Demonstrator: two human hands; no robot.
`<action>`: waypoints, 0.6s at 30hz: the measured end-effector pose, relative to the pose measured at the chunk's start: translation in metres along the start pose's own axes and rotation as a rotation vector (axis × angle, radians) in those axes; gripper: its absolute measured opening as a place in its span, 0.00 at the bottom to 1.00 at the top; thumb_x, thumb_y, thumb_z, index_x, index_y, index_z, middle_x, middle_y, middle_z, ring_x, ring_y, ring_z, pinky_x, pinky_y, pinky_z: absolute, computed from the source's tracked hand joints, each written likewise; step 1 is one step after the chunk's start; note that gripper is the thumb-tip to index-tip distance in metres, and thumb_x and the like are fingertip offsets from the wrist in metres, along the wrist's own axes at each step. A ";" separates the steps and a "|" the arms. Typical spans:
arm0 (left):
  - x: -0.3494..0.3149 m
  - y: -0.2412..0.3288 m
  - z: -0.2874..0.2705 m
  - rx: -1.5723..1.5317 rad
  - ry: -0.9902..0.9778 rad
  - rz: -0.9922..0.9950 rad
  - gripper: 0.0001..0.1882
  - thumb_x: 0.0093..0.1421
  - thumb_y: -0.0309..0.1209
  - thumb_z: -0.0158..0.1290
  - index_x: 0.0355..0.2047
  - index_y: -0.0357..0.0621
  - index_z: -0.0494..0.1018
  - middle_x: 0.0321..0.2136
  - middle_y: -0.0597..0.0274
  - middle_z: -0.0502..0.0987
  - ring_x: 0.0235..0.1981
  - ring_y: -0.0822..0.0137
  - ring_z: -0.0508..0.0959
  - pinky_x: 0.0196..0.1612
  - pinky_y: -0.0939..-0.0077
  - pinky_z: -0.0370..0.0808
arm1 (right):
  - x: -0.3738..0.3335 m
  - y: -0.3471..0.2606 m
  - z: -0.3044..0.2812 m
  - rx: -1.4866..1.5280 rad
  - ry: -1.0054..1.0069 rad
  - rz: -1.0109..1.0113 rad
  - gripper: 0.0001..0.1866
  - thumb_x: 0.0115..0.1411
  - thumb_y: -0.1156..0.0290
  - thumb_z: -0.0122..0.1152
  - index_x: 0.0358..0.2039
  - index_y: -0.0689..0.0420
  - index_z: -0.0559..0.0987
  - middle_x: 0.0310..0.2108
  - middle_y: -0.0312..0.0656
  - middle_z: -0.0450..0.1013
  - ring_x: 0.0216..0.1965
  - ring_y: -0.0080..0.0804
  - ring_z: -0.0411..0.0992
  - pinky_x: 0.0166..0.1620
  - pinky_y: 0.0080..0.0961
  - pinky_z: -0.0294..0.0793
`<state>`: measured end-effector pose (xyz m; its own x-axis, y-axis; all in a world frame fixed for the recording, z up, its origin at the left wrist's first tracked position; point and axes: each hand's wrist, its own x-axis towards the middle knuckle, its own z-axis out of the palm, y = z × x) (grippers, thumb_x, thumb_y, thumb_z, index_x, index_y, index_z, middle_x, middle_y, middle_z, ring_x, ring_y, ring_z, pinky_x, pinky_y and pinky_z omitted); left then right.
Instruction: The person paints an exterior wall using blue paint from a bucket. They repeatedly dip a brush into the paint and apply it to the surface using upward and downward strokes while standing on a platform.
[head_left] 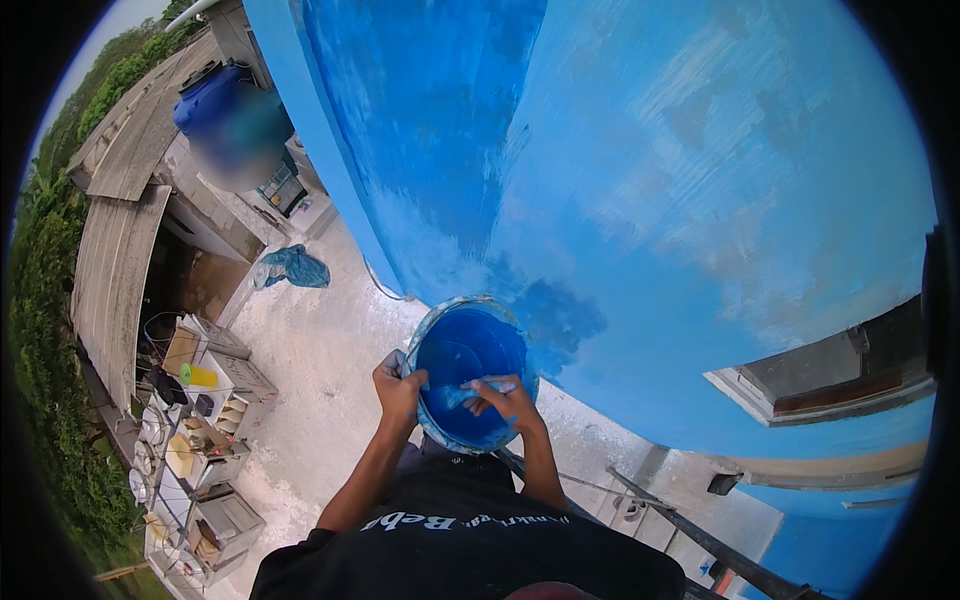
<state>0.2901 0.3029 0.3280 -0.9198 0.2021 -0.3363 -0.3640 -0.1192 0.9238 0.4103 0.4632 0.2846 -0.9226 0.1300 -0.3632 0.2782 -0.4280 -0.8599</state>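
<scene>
A round bucket [432, 330] with a paint-crusted rim is held in front of my body, blue paint [470, 345] coating its inside. My left hand [400, 388] is closed on the left side of its rim, thumb toward the inside. Over the bucket's right part, my right hand [508, 400] has bent fingers closed around a small, paint-smeared light-blue thing [456, 396]; its kind cannot be made out. Blue paint marks the fingers of this hand. Just beyond the bucket rises a wall [620, 200] in patchy light and dark blue, with a darker wet-looking patch [560, 320] close by.
Dark rails [690, 530] run below right, beside a window frame [830, 375] set in the wall. Far below on the pale ground [300, 350] lies a crumpled blue-green sheet [292, 267]. Shelves with dishes [205, 440] and a corrugated roof [120, 280] are at the left.
</scene>
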 end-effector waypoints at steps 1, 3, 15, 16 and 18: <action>-0.003 0.001 -0.006 0.007 0.006 0.013 0.14 0.42 0.12 0.51 0.16 0.45 0.61 0.12 0.68 0.67 0.12 0.79 0.63 0.16 0.84 0.59 | 0.000 0.000 0.003 -0.008 -0.004 -0.002 0.16 0.64 0.65 0.59 0.40 0.68 0.81 0.26 0.49 0.80 0.24 0.28 0.78 0.29 0.23 0.78; -0.008 0.005 -0.019 0.034 0.015 0.007 0.12 0.43 0.12 0.49 0.17 0.44 0.62 0.13 0.66 0.68 0.12 0.77 0.66 0.17 0.82 0.62 | 0.002 -0.001 0.012 -0.018 -0.004 -0.012 0.16 0.64 0.64 0.59 0.39 0.68 0.82 0.26 0.49 0.80 0.24 0.29 0.78 0.29 0.24 0.78; -0.059 0.029 -0.088 -0.168 0.152 0.027 0.10 0.45 0.13 0.50 0.18 0.42 0.64 0.15 0.65 0.71 0.14 0.77 0.67 0.19 0.83 0.64 | 0.003 -0.032 0.079 -0.444 -0.350 0.128 0.19 0.61 0.60 0.64 0.40 0.65 0.82 0.28 0.49 0.80 0.27 0.29 0.79 0.32 0.24 0.80; -0.066 0.030 -0.094 -0.185 0.153 0.028 0.10 0.45 0.13 0.50 0.18 0.42 0.65 0.15 0.65 0.71 0.14 0.77 0.67 0.19 0.83 0.64 | -0.001 -0.034 0.082 -0.508 -0.389 0.157 0.20 0.60 0.59 0.64 0.40 0.65 0.82 0.29 0.49 0.80 0.29 0.29 0.79 0.33 0.24 0.80; -0.075 0.031 -0.097 -0.191 0.155 0.016 0.10 0.45 0.13 0.50 0.18 0.42 0.65 0.15 0.65 0.71 0.14 0.77 0.67 0.19 0.83 0.64 | -0.002 -0.030 0.079 -0.642 -0.452 0.164 0.20 0.60 0.58 0.64 0.40 0.65 0.82 0.29 0.48 0.80 0.29 0.29 0.79 0.34 0.24 0.80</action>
<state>0.3337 0.1901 0.3642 -0.9317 0.0488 -0.3599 -0.3569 -0.3061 0.8826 0.3822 0.4055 0.3396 -0.8373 -0.3240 -0.4403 0.3918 0.2059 -0.8967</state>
